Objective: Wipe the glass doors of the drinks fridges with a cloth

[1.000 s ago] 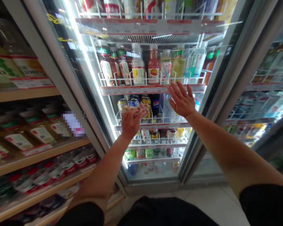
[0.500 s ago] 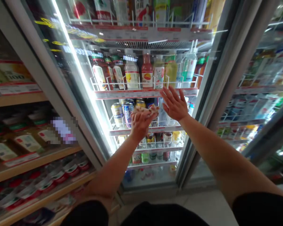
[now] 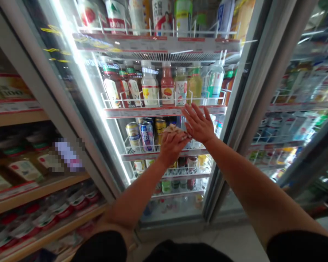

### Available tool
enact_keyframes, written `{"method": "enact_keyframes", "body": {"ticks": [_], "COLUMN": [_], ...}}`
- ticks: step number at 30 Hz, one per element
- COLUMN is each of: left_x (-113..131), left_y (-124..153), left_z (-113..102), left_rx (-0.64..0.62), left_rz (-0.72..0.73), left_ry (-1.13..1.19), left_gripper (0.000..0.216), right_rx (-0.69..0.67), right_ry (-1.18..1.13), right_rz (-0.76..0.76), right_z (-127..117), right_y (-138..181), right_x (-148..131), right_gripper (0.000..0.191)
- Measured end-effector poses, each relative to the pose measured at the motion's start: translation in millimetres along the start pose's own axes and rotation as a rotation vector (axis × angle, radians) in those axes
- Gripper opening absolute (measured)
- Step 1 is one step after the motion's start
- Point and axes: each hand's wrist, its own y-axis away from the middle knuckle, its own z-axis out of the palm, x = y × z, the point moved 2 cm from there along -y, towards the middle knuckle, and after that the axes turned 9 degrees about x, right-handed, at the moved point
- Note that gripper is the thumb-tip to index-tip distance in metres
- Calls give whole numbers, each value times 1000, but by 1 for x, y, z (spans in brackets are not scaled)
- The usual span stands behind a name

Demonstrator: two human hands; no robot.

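My left hand [image 3: 171, 147] is closed on a crumpled, pale patterned cloth [image 3: 172, 128], held against or just before the glass door of a lit drinks cooler. Close beside it on the right, my right hand [image 3: 200, 125] is spread with its fingers apart and palm toward the glass. Whether that palm touches the pane is not clear. Its thumb is near the cloth's right end. Behind the hands, through the glass, stand drink cans [image 3: 147, 135] on a wire shelf, and juice bottles [image 3: 167, 85] on the shelf above.
A metal door frame [image 3: 251, 94] runs down the right side, with another drinks cooler beyond it. At the left, wooden-edged shelves [image 3: 38, 194] carry bottles and red-labelled packs. A bright light strip [image 3: 91, 98] lines the cooler's left inner edge. Pale floor [image 3: 232, 240] shows below.
My left hand has slid right with the cloth, up close to my right hand. The right hand stays spread in nearly the same place. The view has shifted slightly.
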Motion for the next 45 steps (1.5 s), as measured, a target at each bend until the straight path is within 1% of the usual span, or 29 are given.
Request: {"method": "enact_keyframes", "body": {"ticks": [2, 5, 7, 9, 11, 13, 15, 16, 18, 19, 20, 22, 24, 25, 27, 28, 29, 32, 34, 35, 38, 40, 42, 45], "left_x": [12, 33, 32, 16, -5, -19, -22, -20, -16, -17, -21, -36, -57, -66, -73, -72, -67, -51, -54, -60, -84, -89, -80, -62], "left_y": [11, 36, 39, 27, 11, 3, 10, 16, 27, 27, 23, 1, -27, -38, -46, -43, -36, -16, -18, -24, -48, -49, -30, 6], "left_z": [2, 5, 3, -2, -9, -15, -20, -22, -24, -25, -27, -33, -40, -43, -45, -45, -44, -40, -42, -44, -54, -57, -57, -54], "left_rx": [-59, -180, -215, -168, -73, 0, 34, 35, 14, 5, 11, 77, 197, 237, 278, 278, 263, 173, 162, 189, 292, 317, 299, 219], "left_rz": [47, 240, 310, 266, 166, 66, 0, -8, 21, 48, 72, 56, -50, -106, -208, -230, -222, -73, -21, -39, -161, -203, -182, -47], "left_ry": [26, 111, 137, 117, 69, 13, -30, -32, 4, 26, 37, -3, -98, -117, -139, -141, -141, -125, -128, -141, -181, -187, -185, -160], "left_gripper": [31, 25, 23, 23, 25, 27, 28, 28, 29, 30, 30, 28, 24, 25, 28, 29, 29, 29, 30, 29, 31, 33, 31, 26], "right_rx": [-8, 0, 5, 10, 18, 34, 49, 51, 46, 41, 40, 51, 57, 51, 31, 21, 17, 31, 59, 69, 73, 66, 62, 47], "right_ry": [-7, -4, -3, -8, -14, -13, -9, -10, -14, -17, -18, -15, -13, -17, -30, -36, -39, -29, -14, -7, -6, -15, -17, -3], "right_rz": [9, 1, -1, 0, -4, -12, -21, -24, -20, -15, -14, -16, -14, -8, 10, 17, 20, 8, -15, -23, -26, -18, -13, -4], "right_z": [-1, -2, -1, -1, 0, 1, 2, 2, 1, 1, 1, 0, -1, -1, 0, 0, 0, 0, 0, 0, 0, 1, 1, 2], "right_y": [0, 0, 0, 0, 0, 1, 1, 1, 1, 1, 1, 1, 2, 2, 2, 2, 2, 2, 2, 2, 3, 3, 3, 3], "right_x": [0, -1, -1, 0, 0, 1, 1, 1, 1, 1, 1, 0, 0, 0, 0, 0, 0, 0, 1, 1, 1, 2, 1, 2], "right_gripper": [67, 66, 65, 64, 64, 64, 65, 65, 66, 67, 67, 67, 67, 66, 66, 66, 67, 68, 69, 69, 69, 70, 69, 66]}}
